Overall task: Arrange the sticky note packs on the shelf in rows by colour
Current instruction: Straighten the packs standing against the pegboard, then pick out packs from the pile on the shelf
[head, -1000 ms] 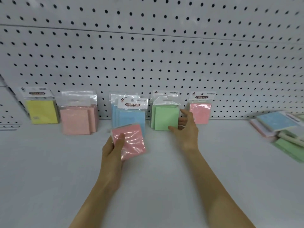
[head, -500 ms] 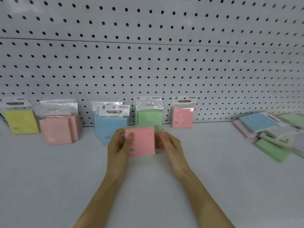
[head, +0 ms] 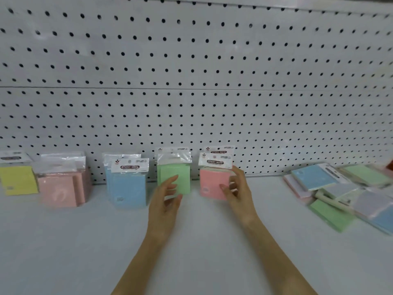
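Sticky note packs stand against the pegboard on the white shelf [head: 191,241]: yellow packs [head: 18,179] at far left, then salmon packs [head: 59,189], blue packs [head: 129,187], green packs [head: 180,177] and pink ones. My right hand [head: 237,189] grips the right edge of the front pink pack [head: 210,182], thumb on its face; the pack stands upright in front of another pink pack [head: 219,150], of which only the header shows. My left hand [head: 165,202] hovers just in front of the green packs, fingers spread, holding nothing.
A loose pile of mixed packs [head: 344,192] in blue, green, pink and lilac lies flat at the right end of the shelf. The pegboard wall [head: 191,81] closes the back. Bare shelf lies between me and the rows.
The pink pack held in both hands has gone to the right and back, and now stands before the other pink pack. My left hand has let go of it.
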Demonstrator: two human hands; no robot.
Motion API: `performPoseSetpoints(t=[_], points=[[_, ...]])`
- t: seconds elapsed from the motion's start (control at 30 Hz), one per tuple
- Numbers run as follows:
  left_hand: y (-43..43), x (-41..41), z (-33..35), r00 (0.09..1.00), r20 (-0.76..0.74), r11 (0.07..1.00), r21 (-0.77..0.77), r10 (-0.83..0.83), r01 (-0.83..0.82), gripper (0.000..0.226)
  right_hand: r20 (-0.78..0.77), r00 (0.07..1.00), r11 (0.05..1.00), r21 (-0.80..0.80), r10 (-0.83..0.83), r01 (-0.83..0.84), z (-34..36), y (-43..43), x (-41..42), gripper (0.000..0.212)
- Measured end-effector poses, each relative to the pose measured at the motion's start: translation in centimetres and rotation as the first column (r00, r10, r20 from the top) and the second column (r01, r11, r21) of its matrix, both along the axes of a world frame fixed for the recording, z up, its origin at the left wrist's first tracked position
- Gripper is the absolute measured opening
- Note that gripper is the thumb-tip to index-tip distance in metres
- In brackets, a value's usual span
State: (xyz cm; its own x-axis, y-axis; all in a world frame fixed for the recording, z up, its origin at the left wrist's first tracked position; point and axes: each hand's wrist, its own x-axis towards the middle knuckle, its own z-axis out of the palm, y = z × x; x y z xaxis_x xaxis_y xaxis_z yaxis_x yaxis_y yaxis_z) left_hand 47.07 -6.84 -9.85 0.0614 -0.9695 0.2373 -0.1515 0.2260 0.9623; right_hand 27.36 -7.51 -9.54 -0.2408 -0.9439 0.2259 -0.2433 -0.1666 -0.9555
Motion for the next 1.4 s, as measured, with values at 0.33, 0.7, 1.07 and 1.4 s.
performPoseSetpoints(t=[0.33, 0.7, 1.07, 1.4], points=[[-0.8, 0.0, -1.3, 0.985, 0.172, 1.0, 0.007, 0.027, -0.028, 0.029, -0.033, 0.993, 0.994, -0.014, -0.113, 0.112, -0.3, -2.9, -1.9, 0.07], [-1.5, -0.3, -1.7, 0.954, 0.298, 0.998, 0.058, 0.011, -0.029, 0.042, -0.11, 0.96, 0.962, 0.065, -0.259, 0.267, -1.6, -3.7, -2.1, 0.08], [0.0, -2.1, 0.5, 0.584, 0.8, 0.962, -0.246, 0.135, 0.115, 0.054, -0.793, 0.586, 0.974, -0.036, -0.165, 0.226, 2.9, 8.0, -15.3, 0.052], [1.8, -19.4, 2.1, 0.467, 0.884, 0.92, -0.18, -0.004, 0.349, 0.076, -0.849, 0.528, 0.962, 0.142, -0.003, 0.233, 4.5, 14.7, -36.4, 0.071]])
